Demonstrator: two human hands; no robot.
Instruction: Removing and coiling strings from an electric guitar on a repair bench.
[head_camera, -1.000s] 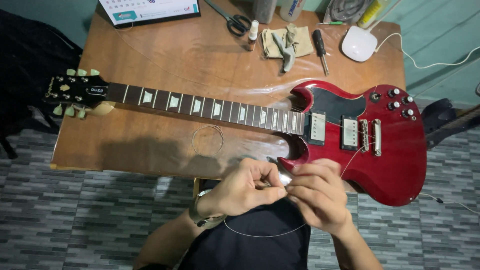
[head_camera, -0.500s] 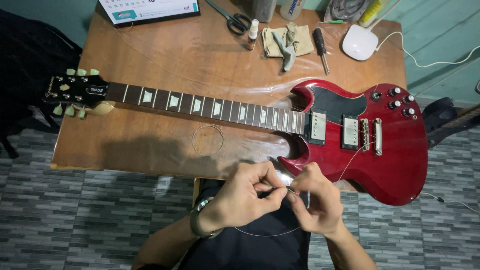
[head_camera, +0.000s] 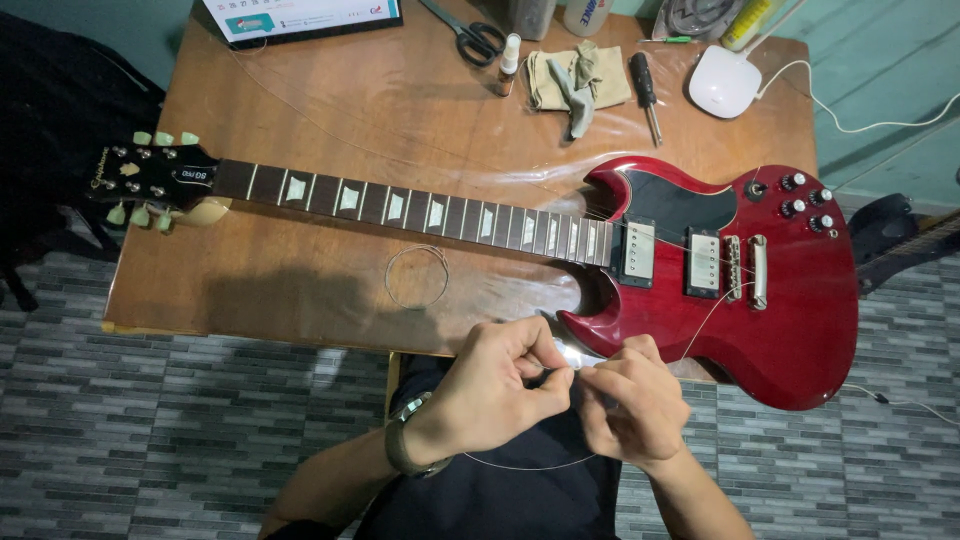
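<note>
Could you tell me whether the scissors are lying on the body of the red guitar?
No, the scissors lie on the wooden table near its far edge, well apart from the red guitar.

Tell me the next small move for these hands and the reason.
Probably draw the guitar string taut toward the bridge. Both the left hand and the right hand pinch it over the lap, and a slack loop hangs beneath them while its far end runs up onto the red guitar.
</note>
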